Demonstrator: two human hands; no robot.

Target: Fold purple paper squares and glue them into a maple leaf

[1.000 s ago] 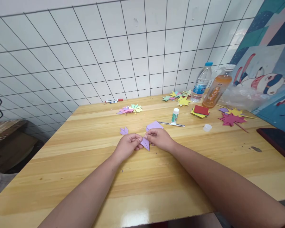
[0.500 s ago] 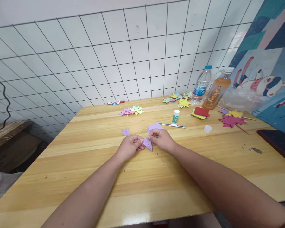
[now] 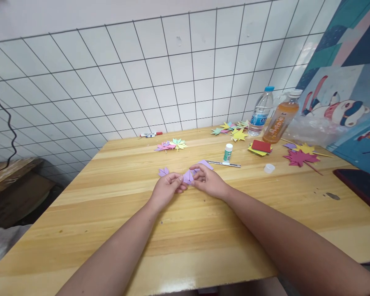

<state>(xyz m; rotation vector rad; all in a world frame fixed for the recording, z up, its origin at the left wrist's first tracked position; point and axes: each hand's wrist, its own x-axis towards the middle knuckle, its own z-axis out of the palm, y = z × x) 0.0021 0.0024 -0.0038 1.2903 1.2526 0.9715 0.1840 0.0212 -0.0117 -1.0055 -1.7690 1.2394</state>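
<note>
A small folded piece of purple paper [image 3: 188, 177] is between my two hands, just above the wooden table [image 3: 126, 230]. My left hand [image 3: 169, 186] pinches its left side between thumb and fingers. At its right edge, my right hand [image 3: 208, 181] has thumb and fingers curled round the paper. Another folded purple piece [image 3: 163, 172] lies just beyond my left hand. Behind my right hand is more purple paper [image 3: 206, 165], partly covered by the fingers.
Beyond my right hand are a pen [image 3: 224, 164], an upright glue stick [image 3: 228, 153] and its clear cap [image 3: 269, 168]. Farther right stand a water bottle [image 3: 259, 115] and an orange drink [image 3: 280, 122], near stacked coloured paper [image 3: 260, 147] and paper leaves [image 3: 301, 158]. Folded paper [image 3: 177, 144] and markers [image 3: 151, 134] lie behind.
The purple piece has been turned, so its point no longer faces down toward me. My right hand's fingers have shifted along its right side; my left hand keeps its pinch.
</note>
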